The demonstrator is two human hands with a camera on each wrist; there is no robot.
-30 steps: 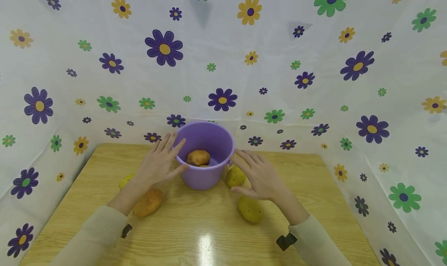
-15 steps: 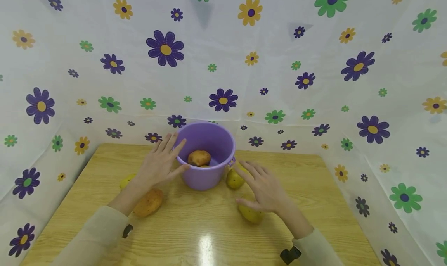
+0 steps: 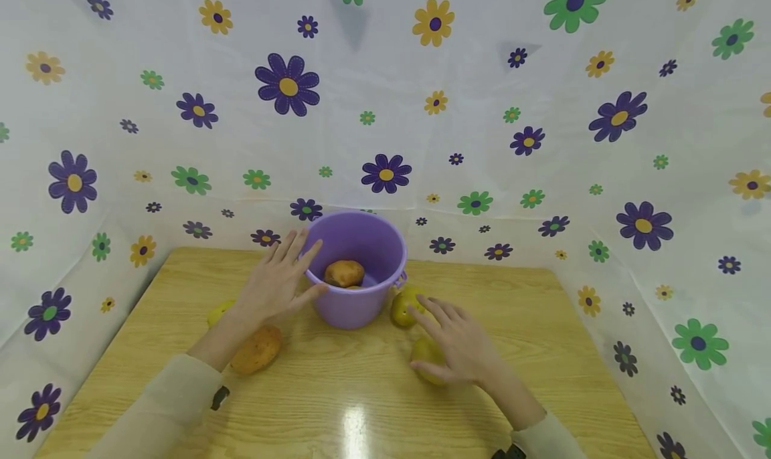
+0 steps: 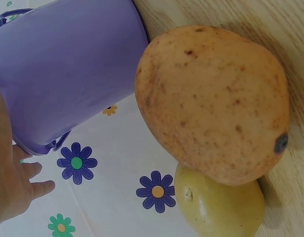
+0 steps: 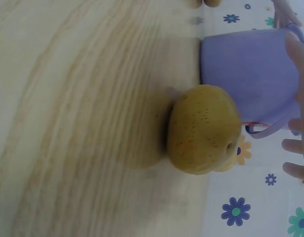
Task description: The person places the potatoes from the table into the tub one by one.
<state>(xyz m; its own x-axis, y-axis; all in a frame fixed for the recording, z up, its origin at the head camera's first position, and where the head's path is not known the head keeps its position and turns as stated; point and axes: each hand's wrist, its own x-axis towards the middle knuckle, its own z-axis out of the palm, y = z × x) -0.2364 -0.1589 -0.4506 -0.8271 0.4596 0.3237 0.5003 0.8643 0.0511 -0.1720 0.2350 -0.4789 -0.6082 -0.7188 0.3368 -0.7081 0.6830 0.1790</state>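
A: Head view: left hand [image 3: 274, 286] flat against the left wall of the purple bucket [image 3: 355, 312], fingers straight and spread, fingertips up at the rim. Grip holds nothing, only touches the wall.

B: Right side?

A: Right hand [image 3: 460, 345] low over the table [image 3: 337, 405], fingers loosely spread, lying on a yellow-green pear [image 3: 424, 358]. Fingers not wrapped round it; whether the palm touches it, cannot tell. Right wrist view shows that pear [image 5: 204, 129] sitting on the wood, fingers [image 5: 291, 145] off to the side, straight.

B: Other fruit?

A: Second yellow pear [image 3: 402, 306] just beside the bucket's right wall, near the right fingertips. Orange-brown mango [image 3: 257, 349] under the left forearm, near the table's left half. Yellow fruit [image 3: 218, 312] behind it, partly hidden by the arm. Left wrist view has the mango [image 4: 211, 101] touching that yellow one [image 4: 218, 207]. One brown fruit [image 3: 344, 272] inside the bucket.

B: Edges, room?

A: Bucket stands upright near the back edge of the table, close to the flowered backdrop [image 3: 385, 111]. Backdrop closes in on the back, left and right sides. Bucket handle lug [image 3: 401, 278] sticks out on the right, just above the second pear. Open wood in front, between the two forearms down to the near edge. Wide bare strip right of the right hand out to the table's right edge. Left strip narrower, taken up by mango and yellow fruit.
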